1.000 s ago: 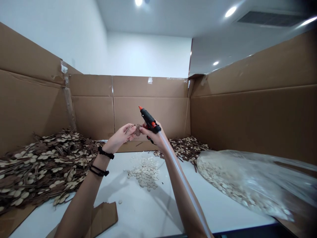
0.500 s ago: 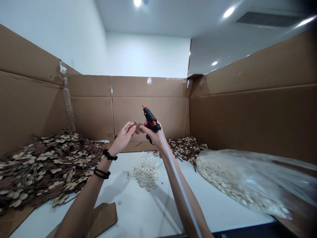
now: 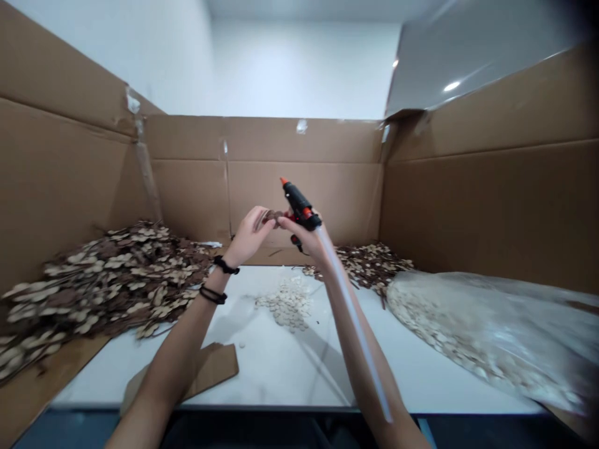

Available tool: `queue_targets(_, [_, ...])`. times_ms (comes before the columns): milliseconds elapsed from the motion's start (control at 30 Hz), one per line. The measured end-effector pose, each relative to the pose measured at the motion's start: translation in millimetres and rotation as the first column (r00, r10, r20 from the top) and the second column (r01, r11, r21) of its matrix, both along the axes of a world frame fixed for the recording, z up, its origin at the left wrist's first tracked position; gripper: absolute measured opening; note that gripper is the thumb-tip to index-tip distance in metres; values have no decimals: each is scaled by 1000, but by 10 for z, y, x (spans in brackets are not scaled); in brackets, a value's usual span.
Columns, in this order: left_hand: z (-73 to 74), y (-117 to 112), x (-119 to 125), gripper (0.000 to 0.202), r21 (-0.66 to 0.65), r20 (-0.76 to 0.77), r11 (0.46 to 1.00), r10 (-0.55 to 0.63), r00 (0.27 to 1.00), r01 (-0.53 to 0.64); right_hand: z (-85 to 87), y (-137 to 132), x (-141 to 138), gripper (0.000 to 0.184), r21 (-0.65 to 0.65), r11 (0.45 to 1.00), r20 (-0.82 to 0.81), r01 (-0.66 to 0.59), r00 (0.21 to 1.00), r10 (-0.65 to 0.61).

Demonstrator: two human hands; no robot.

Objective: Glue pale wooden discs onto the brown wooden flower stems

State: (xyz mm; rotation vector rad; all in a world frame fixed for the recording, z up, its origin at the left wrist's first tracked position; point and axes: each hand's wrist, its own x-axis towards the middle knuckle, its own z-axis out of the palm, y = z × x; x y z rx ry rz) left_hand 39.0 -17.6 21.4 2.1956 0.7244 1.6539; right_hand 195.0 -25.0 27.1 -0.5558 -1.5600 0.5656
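Observation:
Both hands are raised above the table's far side. My left hand (image 3: 250,234) pinches a small brown flower-shaped piece (image 3: 274,216) with a thin stem. In my right hand (image 3: 306,240) is a black glue gun (image 3: 298,202), its orange nozzle pointing up and to the left. That hand's thumb and fingertips also touch the brown piece from the right. A long clear glue stick (image 3: 350,308) runs from the back of the gun down along my right forearm. Below the hands lies a loose pile of pale round discs (image 3: 290,304) on the white table (image 3: 276,374).
Brown-and-cream flower pieces with stems heap at left (image 3: 126,274); a smaller heap (image 3: 374,262) lies at the back right. A clear plastic bag of pale discs (image 3: 468,330) rests on the right. A cardboard scrap (image 3: 218,368) lies near the front. Cardboard walls (image 3: 304,181) enclose the table.
The camera view has tipped downward and shifted left, so the table's front edge shows. Both hands keep hold of the brown flower piece and the glue gun; the piece has turned slightly.

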Motion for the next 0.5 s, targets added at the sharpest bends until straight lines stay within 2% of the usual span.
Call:
queue_targets(133, [-39, 40, 18, 8, 57, -9, 987, 149, 989, -148, -21, 49, 28, 26, 4, 1000, 33, 0, 999, 0])
queue_targets(200, [-67, 59, 32, 8, 57, 2, 981, 185, 983, -185, -32, 67, 28, 24, 11, 1000, 31, -15, 999, 14])
queue_targets(500, [-169, 132, 113, 12, -19, 147, 992, 126, 981, -124, -45, 83, 18, 29, -61, 992, -10, -107, 994, 107])
